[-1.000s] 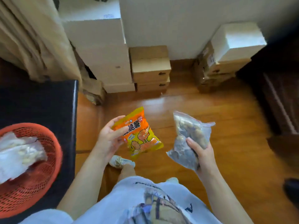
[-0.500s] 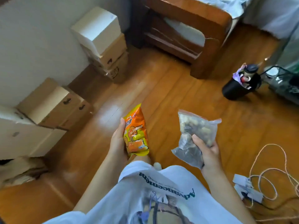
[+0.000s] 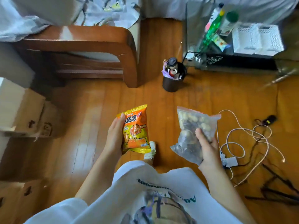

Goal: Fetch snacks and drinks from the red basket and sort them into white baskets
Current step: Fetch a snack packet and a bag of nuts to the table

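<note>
- Your orange-and-yellow snack packet bears cartoon figures.
- Your clear zip bag shows tan and dark pieces.
- White baskets have a lattice pattern.

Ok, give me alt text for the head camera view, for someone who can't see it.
Seen from above, a person's left hand holds an orange snack packet and the right hand a clear zip bag of nuts over a wooden floor. White baskets sit on a glass table top right, beside blurred bottles; a cable lies coiled on the right.
</note>
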Available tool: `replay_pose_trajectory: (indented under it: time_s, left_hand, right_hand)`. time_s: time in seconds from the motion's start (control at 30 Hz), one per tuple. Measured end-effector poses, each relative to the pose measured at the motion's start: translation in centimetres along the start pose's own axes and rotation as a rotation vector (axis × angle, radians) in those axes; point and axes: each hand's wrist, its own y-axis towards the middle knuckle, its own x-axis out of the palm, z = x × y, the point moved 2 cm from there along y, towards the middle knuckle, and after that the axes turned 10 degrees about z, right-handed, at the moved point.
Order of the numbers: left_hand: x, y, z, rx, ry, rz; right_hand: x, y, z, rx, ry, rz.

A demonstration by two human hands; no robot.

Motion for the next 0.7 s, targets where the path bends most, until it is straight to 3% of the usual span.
replay_pose_trajectory:
  time_s: [0.2,0.37,0.7]
  left_hand:
    - [10.3,5.9,6.9,0.116,0.180,-0.231]
    - [18.1,8.4,8.1,0.134,0.314,-0.405]
    - [33.1,10.5,6.2,0.039,0.443,-0.453]
  right_hand:
    - [0.9,6.4,-5.6,-0.064,0.114,0.128]
    - [-1.5,9.6,-6.8,-0.052,0.198,0.314]
    - [-8.1,19.8,-11.5,-0.045,0.321,0.455]
